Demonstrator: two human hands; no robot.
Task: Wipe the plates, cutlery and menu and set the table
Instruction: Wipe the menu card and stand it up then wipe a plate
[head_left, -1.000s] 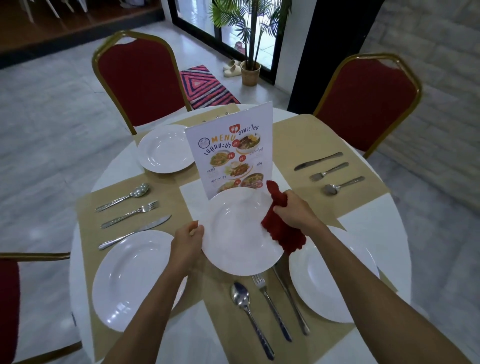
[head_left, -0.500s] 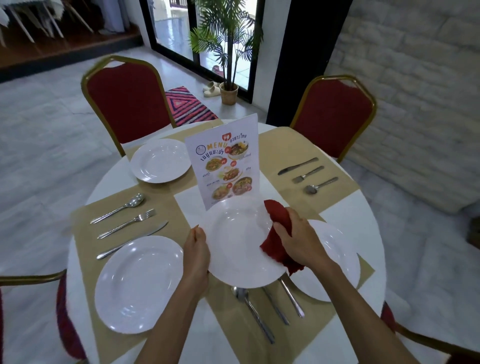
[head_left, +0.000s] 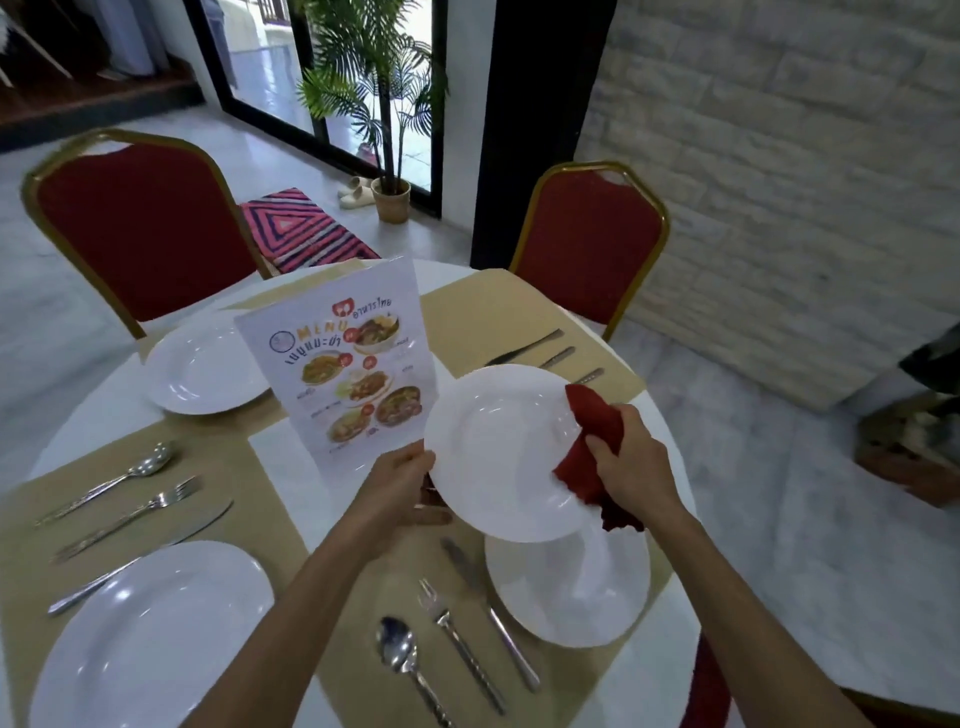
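Aloft, left hand (head_left: 399, 489) tight on the plate (head_left: 496, 457) rim, right hand (head_left: 632, 463) tight around the red cloth (head_left: 593, 422).

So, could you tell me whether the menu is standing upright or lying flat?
Upright: the menu stands on its edge on the table, printed face toward the camera.

We are losing fingers of the left hand (head_left: 400, 483) behind the lifted plate (head_left: 493, 457), and fingertips of the right hand (head_left: 634, 462) inside the red cloth (head_left: 592, 415). That plate is covering the far edge of the near right plate (head_left: 571, 597) and part of the far right cutlery (head_left: 524, 347). The bottom edge is cropping the near left plate (head_left: 145, 639). Small print on the menu (head_left: 348, 374) is blurring.
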